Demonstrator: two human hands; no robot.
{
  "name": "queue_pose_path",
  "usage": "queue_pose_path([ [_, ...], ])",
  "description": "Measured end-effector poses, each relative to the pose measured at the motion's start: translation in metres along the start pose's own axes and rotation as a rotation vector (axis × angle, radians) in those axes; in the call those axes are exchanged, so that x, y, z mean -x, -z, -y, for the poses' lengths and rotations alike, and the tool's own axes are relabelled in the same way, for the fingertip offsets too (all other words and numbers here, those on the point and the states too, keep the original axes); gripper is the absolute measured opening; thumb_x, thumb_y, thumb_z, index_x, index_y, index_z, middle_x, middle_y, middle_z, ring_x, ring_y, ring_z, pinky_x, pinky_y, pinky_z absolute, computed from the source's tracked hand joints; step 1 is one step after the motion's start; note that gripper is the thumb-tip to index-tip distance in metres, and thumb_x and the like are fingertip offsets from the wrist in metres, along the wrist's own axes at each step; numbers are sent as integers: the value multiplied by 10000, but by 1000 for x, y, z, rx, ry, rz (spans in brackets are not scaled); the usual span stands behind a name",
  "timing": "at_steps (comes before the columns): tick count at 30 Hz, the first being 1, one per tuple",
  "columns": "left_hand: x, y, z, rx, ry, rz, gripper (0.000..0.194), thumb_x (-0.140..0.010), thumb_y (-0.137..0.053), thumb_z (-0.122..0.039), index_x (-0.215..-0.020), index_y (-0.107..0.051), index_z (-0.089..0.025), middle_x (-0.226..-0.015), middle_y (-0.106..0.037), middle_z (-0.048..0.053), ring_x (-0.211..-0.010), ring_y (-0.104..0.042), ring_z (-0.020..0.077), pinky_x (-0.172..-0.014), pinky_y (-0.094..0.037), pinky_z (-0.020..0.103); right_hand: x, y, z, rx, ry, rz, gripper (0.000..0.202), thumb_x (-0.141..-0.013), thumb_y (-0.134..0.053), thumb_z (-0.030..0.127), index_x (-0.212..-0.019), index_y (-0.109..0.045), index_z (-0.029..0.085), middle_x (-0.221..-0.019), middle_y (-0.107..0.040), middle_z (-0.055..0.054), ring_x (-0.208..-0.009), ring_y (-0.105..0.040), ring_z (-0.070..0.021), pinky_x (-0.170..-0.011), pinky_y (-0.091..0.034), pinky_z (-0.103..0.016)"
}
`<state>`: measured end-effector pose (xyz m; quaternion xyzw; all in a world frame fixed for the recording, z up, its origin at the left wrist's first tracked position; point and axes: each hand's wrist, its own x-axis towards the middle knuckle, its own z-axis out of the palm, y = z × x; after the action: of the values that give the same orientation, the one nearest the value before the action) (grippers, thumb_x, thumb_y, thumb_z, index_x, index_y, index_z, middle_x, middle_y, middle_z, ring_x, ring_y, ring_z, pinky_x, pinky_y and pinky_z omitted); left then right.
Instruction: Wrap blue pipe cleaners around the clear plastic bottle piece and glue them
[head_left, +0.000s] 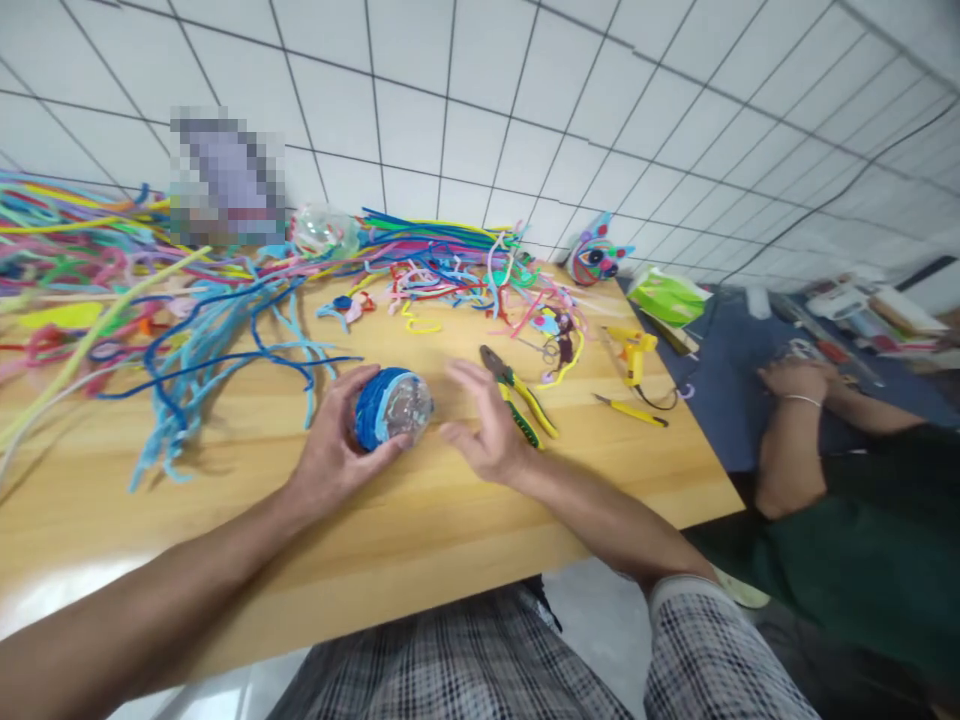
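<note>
One round blue thing [382,408] was held
The left hand [330,440] gripped it; the right hand [489,430] was loose, near one pair of pliers [531,399].

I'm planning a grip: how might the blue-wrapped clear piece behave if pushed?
The blue-wrapped piece would probably roll if nudged, given its rounded side. It looks light for its size, as its clear end suggests thin plastic. The blue wrapping likely slips less in the left hand than the smooth, shiny end would.

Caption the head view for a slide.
Left hand grips a blue-and-clear object while the open right hand is near pliers over a wooden table.
</note>
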<state>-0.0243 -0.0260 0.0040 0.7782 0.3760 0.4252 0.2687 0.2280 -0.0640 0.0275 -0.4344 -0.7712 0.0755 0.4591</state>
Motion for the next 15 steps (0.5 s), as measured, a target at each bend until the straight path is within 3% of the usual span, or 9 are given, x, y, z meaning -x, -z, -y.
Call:
queue_pose_path([
  [2, 0, 0, 1, 11, -26, 5, 806, -894, -869, -447, -1581, -470, -312, -1569, -590, 131, -1490, -606, 387, -1278, -521, 644, -9, 35, -17, 44, -161, -261, 585, -1122, -474, 550, -1645, -438, 292, -1550, -643, -151, -1477, -619, -340, -1248, -516, -619],
  [5, 0, -1, 0, 39, -34, -11, 814, -888, -878, -434, -1583, -469, -327, -1574, -585, 122, -1485, -609, 380, -1275, -528, 642, -7, 115, -56, 177, -267, -683, 499, -1088, -511, 546, -1488, -551, 251, -1424, -677, -139, -1391, -674, -327, -1203, -555, -605],
  [8, 0, -4, -1, 66, -11, -39, 820, -895, -869, -430, -1595, -455, -318, -1577, -573, 138, -1493, -599, 386, -1289, -505, 656, 20, 190, -98, 364, -516, -902, 553, -978, -615, 559, -1388, -573, 191, -1375, -680, -152, -1332, -698, -304, -1199, -566, -553],
  [10, 0, -7, -3, 79, -25, -64, 788, -899, -863, -429, -1575, -477, -303, -1562, -583, 147, -1488, -601, 388, -1286, -506, 653, 42, 217, -121, 490, -844, -805, 612, -904, -650, 597, -1341, -583, 174, -1330, -701, -156, -1262, -717, -287, -1165, -589, -519],
  [11, -1, -8, -4, 86, -45, -77, 770, -896, -867, -431, -1557, -497, -294, -1554, -589, 151, -1481, -606, 387, -1271, -523, 641, 51, 222, -130, 493, -918, -743, 630, -855, -703, 608, -1287, -613, 159, -1266, -724, -166, -1198, -734, -304, -1118, -611, -537],
  [15, -4, -9, -8, 90, -126, -78, 726, -918, -848, -393, -1544, -499, -276, -1521, -615, 156, -1475, -618, 358, -1231, -568, 575, 66, 217, -150, 544, -1018, -511, 581, -743, -787, 687, -1004, -687, 178, -953, -740, -127, -999, -743, -338, -920, -656, -548],
])
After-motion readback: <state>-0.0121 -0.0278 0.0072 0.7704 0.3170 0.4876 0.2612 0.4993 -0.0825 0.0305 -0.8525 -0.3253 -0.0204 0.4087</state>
